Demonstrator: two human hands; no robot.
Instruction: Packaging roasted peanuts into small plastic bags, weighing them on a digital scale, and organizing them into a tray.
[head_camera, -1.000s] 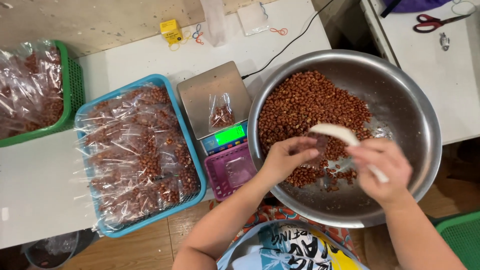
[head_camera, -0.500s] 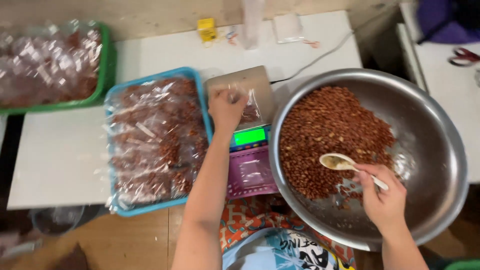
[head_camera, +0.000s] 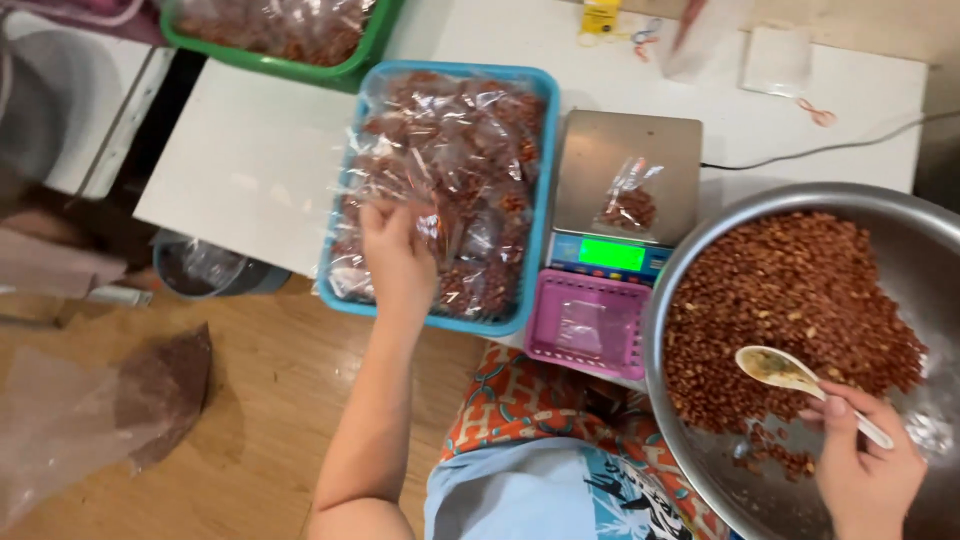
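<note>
1. Our left hand (head_camera: 398, 262) grips a filled peanut bag (head_camera: 420, 200) over the blue basket (head_camera: 540, 200), left of the scale (head_camera: 622, 190).
2. Our right hand (head_camera: 865, 465) holds a spoon (head_camera: 790, 375) over the peanut bowl (head_camera: 700, 440), right of the scale.

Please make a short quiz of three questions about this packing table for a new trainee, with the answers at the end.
1. True or false: the right hand holds a spoon over the nuts in the metal bowl.
2. Where is the left hand? A. on the scale; B. over the bags in the blue basket; C. in the green basket.
3. What lies on the scale's plate?

Key:
1. True.
2. B.
3. One small clear bag with some nuts in it.
</note>
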